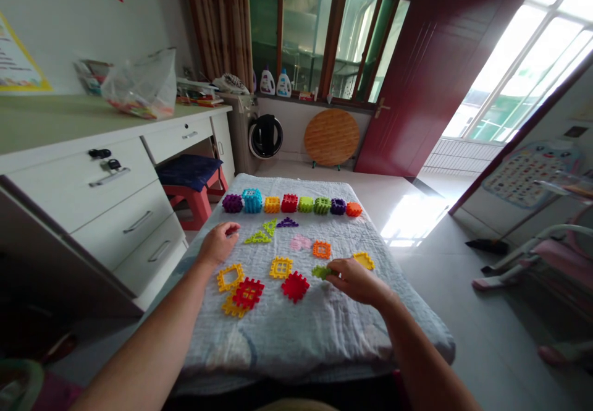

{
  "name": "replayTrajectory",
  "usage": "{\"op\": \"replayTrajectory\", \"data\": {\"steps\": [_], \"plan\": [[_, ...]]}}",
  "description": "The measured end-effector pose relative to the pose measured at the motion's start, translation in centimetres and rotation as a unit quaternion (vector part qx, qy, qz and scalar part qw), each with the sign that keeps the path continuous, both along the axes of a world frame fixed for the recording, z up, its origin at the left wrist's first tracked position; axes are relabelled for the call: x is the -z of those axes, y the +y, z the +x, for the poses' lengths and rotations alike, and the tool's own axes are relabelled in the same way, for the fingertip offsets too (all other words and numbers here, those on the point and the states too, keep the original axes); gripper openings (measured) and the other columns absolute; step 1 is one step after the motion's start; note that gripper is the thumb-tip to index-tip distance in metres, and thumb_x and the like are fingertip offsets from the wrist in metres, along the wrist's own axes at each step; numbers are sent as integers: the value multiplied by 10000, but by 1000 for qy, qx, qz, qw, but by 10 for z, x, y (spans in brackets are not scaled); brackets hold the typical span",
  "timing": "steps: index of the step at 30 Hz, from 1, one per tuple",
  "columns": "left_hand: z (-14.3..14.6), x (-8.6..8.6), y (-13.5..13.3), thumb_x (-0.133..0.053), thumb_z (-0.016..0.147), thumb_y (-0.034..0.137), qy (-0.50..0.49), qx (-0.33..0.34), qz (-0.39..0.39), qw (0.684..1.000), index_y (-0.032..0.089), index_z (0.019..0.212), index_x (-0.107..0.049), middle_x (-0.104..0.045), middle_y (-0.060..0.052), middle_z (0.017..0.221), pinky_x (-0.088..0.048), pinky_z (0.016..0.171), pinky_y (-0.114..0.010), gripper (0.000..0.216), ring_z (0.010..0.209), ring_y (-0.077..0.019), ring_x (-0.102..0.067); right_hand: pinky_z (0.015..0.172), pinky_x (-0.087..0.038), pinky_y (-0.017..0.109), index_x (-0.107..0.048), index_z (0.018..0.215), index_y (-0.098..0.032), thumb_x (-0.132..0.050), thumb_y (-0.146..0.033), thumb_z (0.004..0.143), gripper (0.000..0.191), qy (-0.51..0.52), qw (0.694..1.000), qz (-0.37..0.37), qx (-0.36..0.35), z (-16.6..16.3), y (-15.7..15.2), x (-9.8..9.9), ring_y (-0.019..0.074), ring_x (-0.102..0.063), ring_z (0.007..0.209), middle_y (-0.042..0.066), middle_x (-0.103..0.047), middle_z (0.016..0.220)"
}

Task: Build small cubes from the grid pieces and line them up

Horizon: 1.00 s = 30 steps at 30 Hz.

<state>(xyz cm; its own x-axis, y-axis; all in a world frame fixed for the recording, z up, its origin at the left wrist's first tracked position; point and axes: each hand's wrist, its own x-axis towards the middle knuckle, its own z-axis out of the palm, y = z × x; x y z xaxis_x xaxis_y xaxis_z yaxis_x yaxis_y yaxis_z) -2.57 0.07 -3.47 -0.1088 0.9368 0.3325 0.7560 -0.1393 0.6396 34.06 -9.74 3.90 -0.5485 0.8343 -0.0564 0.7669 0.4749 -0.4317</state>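
Left hand (218,243) curls, loosely spread; right hand (356,279), palm down, pinches a green piece (319,272).

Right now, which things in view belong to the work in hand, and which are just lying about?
Likely in use:
green piece in the right hand
loose flat pieces
stacked pieces

Likely just lying about:
plastic bag
bottles
round wooden board

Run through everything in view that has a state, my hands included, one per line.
Left hand: loosely curled, nothing visible in it
Right hand: gripping a green piece
Red windowed piece: partly overlapping a yellow piece
Colored stacks: lined up in a row
Desk drawers: shut
Red door: open
Curtain: gathered aside
Round wooden board: upright, on edge
Detergent bottles: upright
Washing machine door: can't tell
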Motion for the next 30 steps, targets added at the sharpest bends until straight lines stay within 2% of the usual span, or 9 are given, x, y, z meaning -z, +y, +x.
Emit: {"op": "replayTrajectory", "data": {"steps": [2,4,9,12,17,21,24,28,30], "plan": [[0,0,0,-484,695,309,2,1,1,1000,166,909,-629,-690,-88,947,-505,836,-313,296,877,-207,-648,575,-320,226,-597,840,-186,-488,-197,834,110,5,999,-22,29,2,7,3,110,-491,602,-16,-561,673],[0,0,0,-482,696,312,1,-1,1,1000,167,912,-630,-690,-88,954,-503,839,-314,300,884,-209,-649,589,-325,223,-585,957,-193,-547,-196,792,170,10,998,-20,58,4,11,7,115,-503,631,-18,-573,720],[-1,2,1,-486,695,313,0,0,-3,1000,172,915,-632,-692,-81,951,-501,842,-314,299,881,-208,-650,788,-371,290,-573,1037,-192,-656,-300,732,334,-8,988,79,130,6,10,17,191,-516,906,55,-552,991],[-1,3,2,-487,695,313,-2,3,-1,1000,173,915,-630,-691,-81,951,-503,837,-314,298,882,-207,-648,806,-370,307,-580,989,-198,-718,-374,668,391,-29,990,79,117,1,8,20,213,-487,944,57,-524,995],[-1,1,1,-493,687,309,-10,5,1,1000,179,897,-632,-694,-74,936,-504,842,-311,283,875,-203,-648,779,-365,296,-557,896,-187,-698,-330,666,305,-37,991,76,102,-7,8,26,192,-472,887,49,-515,947],[-1,0,1,-502,676,305,-16,5,8,1000,194,887,-632,-698,-63,935,-508,837,-308,271,866,-200,-649,755,-363,292,-546,849,-182,-726,-327,606,335,-52,993,73,76,-6,14,23,190,-472,837,43,-540,897],[-1,1,1,-501,675,313,-15,8,13,1000,192,882,-632,-698,-64,927,-506,841,-311,274,865,-205,-648,747,-377,294,-560,911,-165,-723,-344,596,397,-57,996,56,51,-5,25,14,188,-496,806,52,-566,895],[-2,3,3,-496,678,318,-18,11,15,1000,185,882,-631,-695,-70,932,-504,849,-317,279,871,-210,-649,763,-400,301,-551,1135,-144,-698,-359,621,576,-61,997,25,40,-4,44,-5,195,-537,820,74,-595,952],[-3,5,3,-498,683,317,-21,14,14,1000,190,885,-630,-695,-66,936,-504,848,-317,272,874,-208,-647,749,-409,293,-554,1177,-154,-698,-375,625,612,-71,997,-6,23,-3,56,-12,192,-553,806,65,-612,930]]}}
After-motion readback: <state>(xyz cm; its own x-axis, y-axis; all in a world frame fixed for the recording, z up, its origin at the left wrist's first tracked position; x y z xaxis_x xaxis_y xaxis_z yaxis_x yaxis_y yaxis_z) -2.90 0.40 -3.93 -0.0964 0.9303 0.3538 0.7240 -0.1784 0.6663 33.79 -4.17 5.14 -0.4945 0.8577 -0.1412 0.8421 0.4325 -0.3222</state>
